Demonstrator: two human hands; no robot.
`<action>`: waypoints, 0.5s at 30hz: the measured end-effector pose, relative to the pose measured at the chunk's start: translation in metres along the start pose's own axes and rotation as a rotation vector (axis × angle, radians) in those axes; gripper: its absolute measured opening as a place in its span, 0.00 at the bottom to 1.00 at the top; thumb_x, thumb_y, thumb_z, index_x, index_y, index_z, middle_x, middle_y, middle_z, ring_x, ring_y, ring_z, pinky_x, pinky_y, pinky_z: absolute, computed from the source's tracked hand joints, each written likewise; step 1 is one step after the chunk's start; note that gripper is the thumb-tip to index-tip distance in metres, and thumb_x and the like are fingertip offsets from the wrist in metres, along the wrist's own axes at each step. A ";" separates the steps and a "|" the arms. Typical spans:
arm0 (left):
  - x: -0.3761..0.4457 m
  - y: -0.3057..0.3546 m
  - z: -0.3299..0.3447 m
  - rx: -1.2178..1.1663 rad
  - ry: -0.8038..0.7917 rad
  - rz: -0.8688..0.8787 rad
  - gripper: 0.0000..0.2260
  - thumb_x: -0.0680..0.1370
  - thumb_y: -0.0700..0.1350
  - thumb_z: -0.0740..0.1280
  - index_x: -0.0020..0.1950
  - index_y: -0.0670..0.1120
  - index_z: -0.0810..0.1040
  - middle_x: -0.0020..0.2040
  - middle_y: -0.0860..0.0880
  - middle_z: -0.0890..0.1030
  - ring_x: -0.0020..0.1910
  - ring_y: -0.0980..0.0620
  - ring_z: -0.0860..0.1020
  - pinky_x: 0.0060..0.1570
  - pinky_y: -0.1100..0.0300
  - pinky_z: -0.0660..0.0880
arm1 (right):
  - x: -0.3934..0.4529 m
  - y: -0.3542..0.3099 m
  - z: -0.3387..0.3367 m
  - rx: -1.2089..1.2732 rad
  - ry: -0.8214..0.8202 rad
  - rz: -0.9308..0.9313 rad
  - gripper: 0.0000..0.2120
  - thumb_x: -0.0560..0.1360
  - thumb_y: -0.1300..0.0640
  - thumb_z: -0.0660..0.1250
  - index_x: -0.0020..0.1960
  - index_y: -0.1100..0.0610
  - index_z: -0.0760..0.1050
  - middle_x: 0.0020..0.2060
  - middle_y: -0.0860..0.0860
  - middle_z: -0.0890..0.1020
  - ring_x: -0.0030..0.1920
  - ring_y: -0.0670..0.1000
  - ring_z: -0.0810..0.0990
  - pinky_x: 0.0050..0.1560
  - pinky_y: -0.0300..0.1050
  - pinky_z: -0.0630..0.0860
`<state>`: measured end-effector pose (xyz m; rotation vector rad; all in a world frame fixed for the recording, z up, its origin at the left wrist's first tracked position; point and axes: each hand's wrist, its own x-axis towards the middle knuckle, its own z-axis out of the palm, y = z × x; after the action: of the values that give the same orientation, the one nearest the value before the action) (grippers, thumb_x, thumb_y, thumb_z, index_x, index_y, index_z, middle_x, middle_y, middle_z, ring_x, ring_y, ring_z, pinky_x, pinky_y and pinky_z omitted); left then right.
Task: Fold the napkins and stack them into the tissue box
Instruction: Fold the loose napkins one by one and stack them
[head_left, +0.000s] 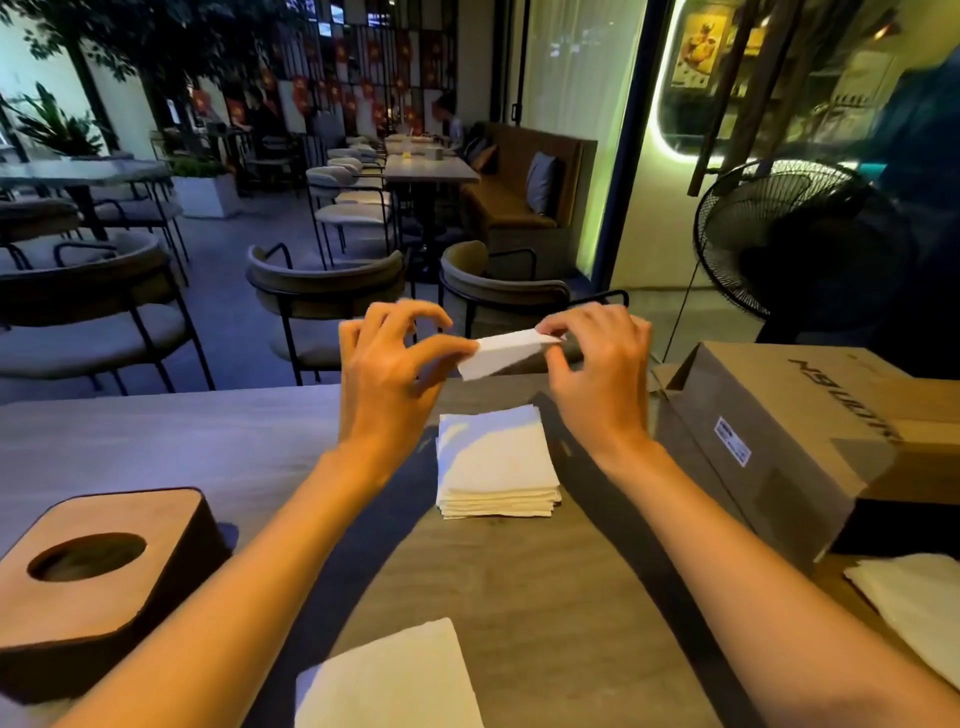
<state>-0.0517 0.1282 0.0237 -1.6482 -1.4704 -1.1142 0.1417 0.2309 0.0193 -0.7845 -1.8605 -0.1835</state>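
Tissue box (98, 566) far left on bench (519, 597); slot shows nothing white, contents unclear. Left hand (387, 364) and right hand (597, 374) pinch opposite ends of a folded napkin (501, 353), held aloft, long axis left-right. Folded stack (496, 462) directly below. Box nearer left hand.

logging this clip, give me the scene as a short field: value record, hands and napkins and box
left hand: pinching one end of the held napkin
right hand: pinching its other end
held napkin: folded, raised above the table
folded stack: on table below the hands
tissue box: wooden, near left, oval opening up
loose napkins: near edge, far right
cardboard box: right
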 end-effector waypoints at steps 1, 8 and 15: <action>-0.012 -0.001 0.004 0.004 -0.033 0.010 0.05 0.75 0.48 0.74 0.51 0.52 0.86 0.55 0.47 0.81 0.52 0.46 0.75 0.46 0.54 0.61 | -0.012 0.002 0.004 -0.011 -0.019 -0.007 0.07 0.75 0.62 0.71 0.51 0.54 0.83 0.46 0.49 0.83 0.53 0.51 0.77 0.54 0.40 0.58; -0.074 -0.005 0.019 -0.046 -0.337 -0.171 0.06 0.73 0.49 0.75 0.50 0.54 0.86 0.56 0.50 0.82 0.58 0.46 0.73 0.52 0.60 0.53 | -0.087 0.018 0.015 -0.027 -0.260 -0.026 0.06 0.73 0.61 0.75 0.50 0.54 0.85 0.46 0.48 0.84 0.53 0.53 0.79 0.57 0.48 0.64; -0.085 0.007 0.002 -0.048 -0.375 -0.211 0.07 0.72 0.50 0.75 0.49 0.54 0.87 0.56 0.51 0.81 0.60 0.47 0.71 0.52 0.60 0.52 | -0.104 0.017 -0.002 -0.028 -0.362 -0.064 0.09 0.73 0.60 0.76 0.53 0.53 0.86 0.48 0.47 0.85 0.54 0.52 0.79 0.58 0.50 0.66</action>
<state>-0.0448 0.0925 -0.0536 -1.8416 -1.9046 -0.9910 0.1768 0.1981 -0.0744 -0.8178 -2.2304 -0.1128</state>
